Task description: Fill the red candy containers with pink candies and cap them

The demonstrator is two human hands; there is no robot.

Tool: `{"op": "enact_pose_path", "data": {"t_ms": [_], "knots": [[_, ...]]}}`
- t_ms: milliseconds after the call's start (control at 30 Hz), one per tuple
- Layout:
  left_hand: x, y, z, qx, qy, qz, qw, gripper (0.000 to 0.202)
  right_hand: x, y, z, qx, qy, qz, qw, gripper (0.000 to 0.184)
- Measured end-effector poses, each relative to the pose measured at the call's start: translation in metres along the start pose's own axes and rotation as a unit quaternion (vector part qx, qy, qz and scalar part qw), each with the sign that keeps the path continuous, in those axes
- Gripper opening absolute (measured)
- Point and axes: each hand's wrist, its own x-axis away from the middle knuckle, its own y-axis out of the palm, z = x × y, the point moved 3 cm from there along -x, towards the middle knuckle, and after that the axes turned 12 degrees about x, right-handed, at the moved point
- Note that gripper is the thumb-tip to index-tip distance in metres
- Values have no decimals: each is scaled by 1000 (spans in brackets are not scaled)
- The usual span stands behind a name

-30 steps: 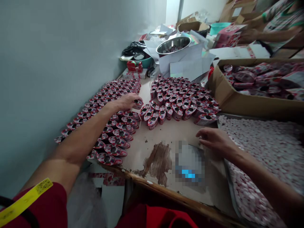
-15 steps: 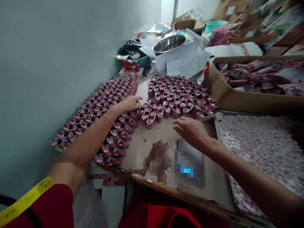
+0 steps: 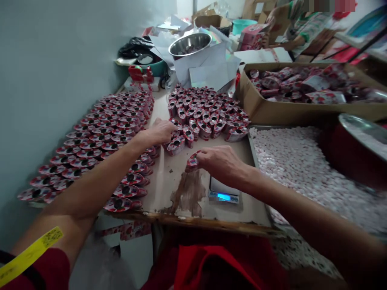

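L side: rows of printed packs (image 3: 75,162) w/ round top holes. L hand (image 3: 159,132) next, fingers half curled at mid cluster (image 3: 203,127); can't tell if it grips one. Single pack (image 3: 192,162), near worn tabletop patch, is pinched btwn thumb & fingers of R hand (image 3: 222,160). Scale (image 3: 224,196) w/ lit blue display below wrist. Far R: tray (image 3: 253,147) of whitish pcs (image 3: 290,161), cardboard box (image 3: 266,112) behind.

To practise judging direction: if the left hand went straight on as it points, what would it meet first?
Most likely the oval-topped packet right in front of the left hand, on the left edge of the middle group; depth is unclear, so they may be touching.
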Motion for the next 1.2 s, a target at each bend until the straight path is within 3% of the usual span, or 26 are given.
{"op": "enact_pose_path", "data": {"t_ms": [133,233,300,367,500,567,667,800,900,967,1033,1200], "knots": [[2,8,18,24,28,-18,999,25,61,6,15,40,119,-83,989,30],[4,14,29,73,56,-13,996,26,81,26,12,43,169,-123,977,34],[6,18,33,96,69,-5,993,29,88,36,9,22,192,-106,975,35],[8,23,35,127,84,5,988,33,100,40,12,-8,211,-40,977,32],[9,32,34,210,116,32,970,42,160,43,58,-34,281,101,954,31],[8,34,34,249,128,41,959,42,198,53,90,16,331,83,940,28],[11,29,36,293,143,43,944,40,237,78,119,51,293,-10,955,30],[33,6,47,246,129,136,951,34,237,93,126,60,281,-69,955,34],[62,-6,68,194,122,173,958,27,219,91,133,33,297,-103,949,19],[81,-6,85,143,131,190,962,25,213,88,145,-39,318,-110,941,9],[98,0,101,110,135,220,960,24,217,86,159,-143,363,-96,916,7],[113,29,132,204,131,259,935,23,242,90,177,-398,470,-21,788,7]]}}
